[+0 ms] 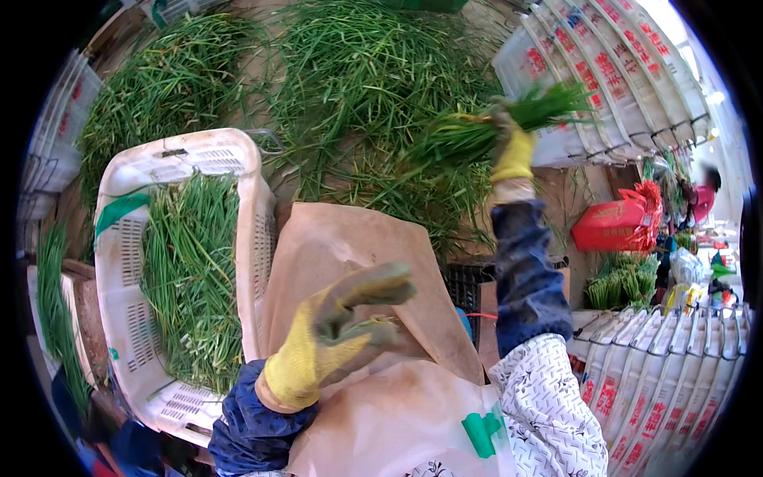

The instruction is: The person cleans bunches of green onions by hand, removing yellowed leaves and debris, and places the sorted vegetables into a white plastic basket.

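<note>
Chive bunch (493, 127) gripped in raised right hand (511, 153); left hand (334, 342) empty.

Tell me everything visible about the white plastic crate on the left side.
The white crate is a rectangular plastic basket with perforated walls and a rounded rim, slightly dirty. It is seen from above and lies at a slant in the picture. It holds a layer of long thin green stalks lying lengthwise. A green strip hangs over its left rim. Brown paper adjoins its right wall.
</note>
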Tool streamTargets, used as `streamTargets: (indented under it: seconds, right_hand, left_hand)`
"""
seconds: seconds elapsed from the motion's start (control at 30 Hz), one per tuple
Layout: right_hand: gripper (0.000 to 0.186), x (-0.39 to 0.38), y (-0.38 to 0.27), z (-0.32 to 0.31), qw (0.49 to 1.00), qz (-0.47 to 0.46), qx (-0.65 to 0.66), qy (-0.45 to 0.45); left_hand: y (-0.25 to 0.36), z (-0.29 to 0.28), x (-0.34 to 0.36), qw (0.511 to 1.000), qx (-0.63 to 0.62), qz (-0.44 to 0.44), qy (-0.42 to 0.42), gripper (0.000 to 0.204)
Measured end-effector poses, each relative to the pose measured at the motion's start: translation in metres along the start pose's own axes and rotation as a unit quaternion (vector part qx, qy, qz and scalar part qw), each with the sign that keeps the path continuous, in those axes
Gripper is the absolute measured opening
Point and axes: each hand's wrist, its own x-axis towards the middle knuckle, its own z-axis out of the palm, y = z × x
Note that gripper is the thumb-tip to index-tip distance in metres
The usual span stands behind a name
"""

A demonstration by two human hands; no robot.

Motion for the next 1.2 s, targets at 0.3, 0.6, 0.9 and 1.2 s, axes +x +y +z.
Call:
streamTargets:
  seconds: [0.3, 0.6, 0.9, 1.2]
  right_hand:
    - [0.031, -0.06, 0.088, -0.028, 0.957, 0.217, 0.167, -0.098]
    - [0.026, -0.028, -0.148, 0.0, 0.977, -0.043, 0.162, -0.13]
    - [0.082, -0.216, -0.206, -0.002, 0.901, -0.192, -0.043, -0.386]
    - [0.075, -0.24, -0.19, 0.004, 0.695, 0.286, 0.536, -0.384]
  left_hand:
    - [-0.016, 0.012, 0.007, 0.986, 0.067, -0.064, -0.135, 0.072]
    - [-0.055, 0.02, 0.059, 0.955, -0.187, -0.09, -0.213, 0.087]
    - [-0.057, 0.006, 0.015, 0.932, -0.328, -0.133, -0.08, 0.067]
    - [-0.043, -0.009, -0.018, 0.963, -0.073, -0.259, -0.017, 0.04]
